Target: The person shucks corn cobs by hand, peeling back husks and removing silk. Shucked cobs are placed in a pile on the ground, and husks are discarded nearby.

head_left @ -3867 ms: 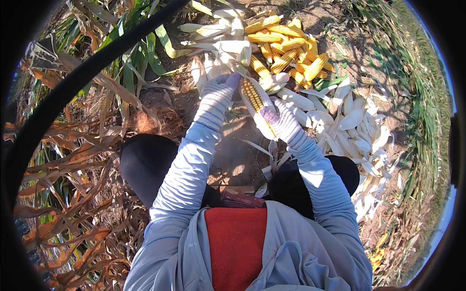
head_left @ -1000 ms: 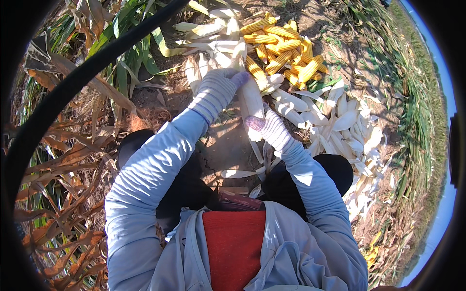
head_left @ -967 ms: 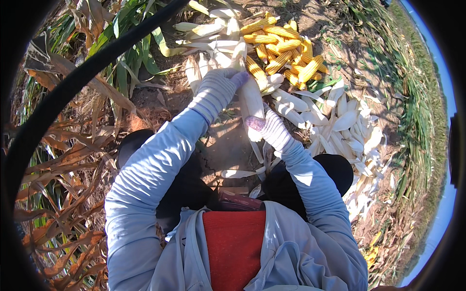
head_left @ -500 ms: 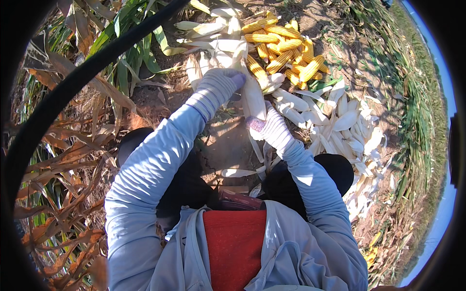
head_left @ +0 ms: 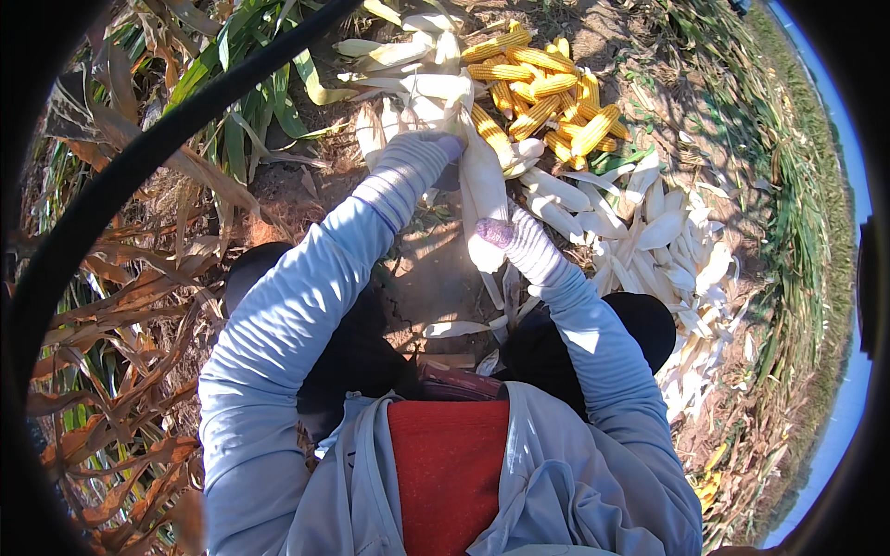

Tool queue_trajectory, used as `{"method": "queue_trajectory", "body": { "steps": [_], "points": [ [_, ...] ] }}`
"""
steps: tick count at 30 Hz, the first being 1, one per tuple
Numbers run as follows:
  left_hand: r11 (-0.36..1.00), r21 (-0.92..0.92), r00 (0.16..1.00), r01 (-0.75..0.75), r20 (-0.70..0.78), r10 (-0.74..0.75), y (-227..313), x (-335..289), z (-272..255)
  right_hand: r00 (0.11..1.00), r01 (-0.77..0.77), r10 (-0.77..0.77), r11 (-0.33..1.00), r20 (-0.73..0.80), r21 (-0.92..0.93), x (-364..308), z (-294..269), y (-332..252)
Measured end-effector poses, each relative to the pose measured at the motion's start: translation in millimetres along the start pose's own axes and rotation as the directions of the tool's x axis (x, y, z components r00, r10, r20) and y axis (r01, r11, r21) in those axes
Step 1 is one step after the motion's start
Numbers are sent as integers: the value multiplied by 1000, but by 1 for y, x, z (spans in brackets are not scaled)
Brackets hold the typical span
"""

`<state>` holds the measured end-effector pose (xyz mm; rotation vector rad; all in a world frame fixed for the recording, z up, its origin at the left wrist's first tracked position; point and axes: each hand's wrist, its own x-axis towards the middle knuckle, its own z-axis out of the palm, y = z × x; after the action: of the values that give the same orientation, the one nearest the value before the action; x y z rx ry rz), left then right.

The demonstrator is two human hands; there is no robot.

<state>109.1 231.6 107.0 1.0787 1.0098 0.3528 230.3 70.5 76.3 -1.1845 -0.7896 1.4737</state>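
A pale ear of corn (head_left: 480,181), wrapped in dry husk, hangs lengthwise between my two gloved hands. My left hand (head_left: 422,157), in a striped white glove with purple fingertips, is closed beside the ear's upper part; its thumb side touches the husk and most fingers are hidden. Lower down, my right hand (head_left: 525,243) is closed around the ear's near end, thumb across the husk. Just beyond my left hand lie several unhusked ears (head_left: 408,57). Bare yellow cobs (head_left: 538,83) are heaped past the held ear.
Stripped husks (head_left: 663,241) form a pale pile to the right. Dry brown stalks and leaves (head_left: 130,361) crowd the left, with green leaves (head_left: 250,102) above them. A dark curved bar (head_left: 148,153) crosses the upper left. My bent knees flank the soil.
My right hand has shifted slightly right and down. The near end of the husked ear now shows below its thumb, whereas it was covered before. My left hand has barely moved.
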Motion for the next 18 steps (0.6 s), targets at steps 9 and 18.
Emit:
{"method": "queue_trajectory", "body": {
  "steps": [9,18],
  "points": [
    [977,169,991,-129,47,123,-3,-2,5,996,-44,44,999,79,-4,1,0,-2],
    [967,206,989,-148,8,149,-10,11,-3,996,-39,44,997,72,-73,0,-2,0]
  ]
}}
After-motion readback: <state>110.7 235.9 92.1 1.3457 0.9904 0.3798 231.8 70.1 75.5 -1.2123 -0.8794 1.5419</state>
